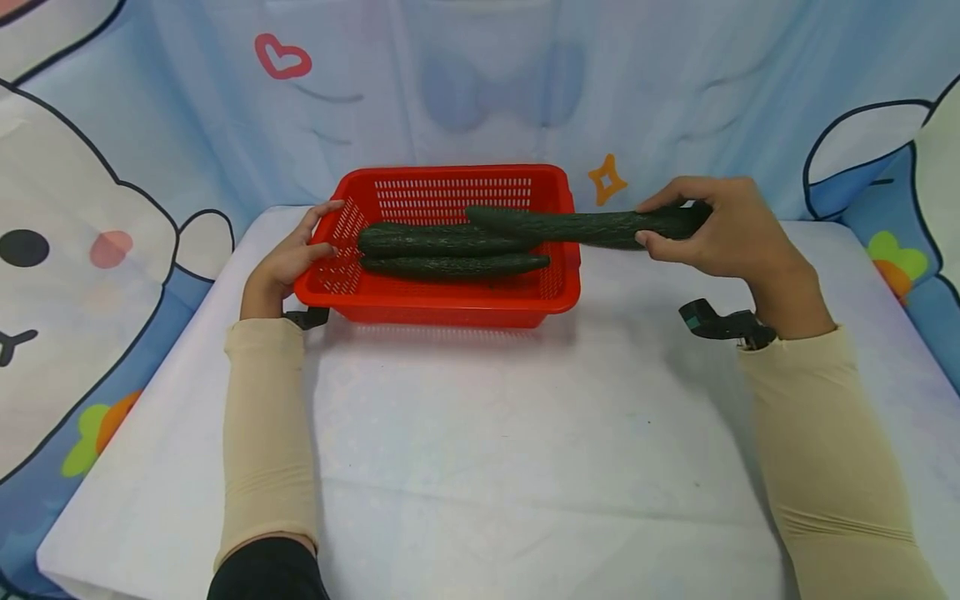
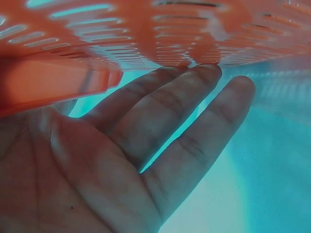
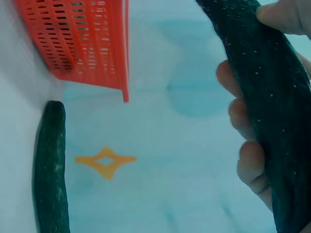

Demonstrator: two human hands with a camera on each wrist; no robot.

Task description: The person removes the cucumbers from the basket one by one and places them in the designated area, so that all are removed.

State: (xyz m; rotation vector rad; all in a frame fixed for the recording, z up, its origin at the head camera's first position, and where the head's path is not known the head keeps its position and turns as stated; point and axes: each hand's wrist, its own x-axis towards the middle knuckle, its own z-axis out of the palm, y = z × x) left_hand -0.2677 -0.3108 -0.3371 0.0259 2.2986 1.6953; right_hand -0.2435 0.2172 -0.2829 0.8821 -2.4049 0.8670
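Note:
My right hand point(image 1: 723, 229) holds a dark green cucumber point(image 1: 570, 225) by its right end, thumb on one side and fingers round the other. The cucumber's far end reaches over the right rim of a red slotted basket point(image 1: 442, 317). Inside lie two cucumbers, an upper one point(image 1: 435, 240) and a lower one point(image 1: 457, 267). At the basket's left end, my left hand point(image 1: 288, 258) grips the rim, its fingers point(image 2: 165, 102) against the outer wall. Another cucumber point(image 3: 51, 170) lies on the table right of the basket, mostly hidden under the held one in the head view.
A white cloth covers the table point(image 1: 525, 433). Behind it hangs a light blue printed curtain point(image 1: 495, 83), close to the basket's back rim. Black wrist cameras sit at the left wrist point(image 1: 307, 317) and the right wrist point(image 1: 716, 322).

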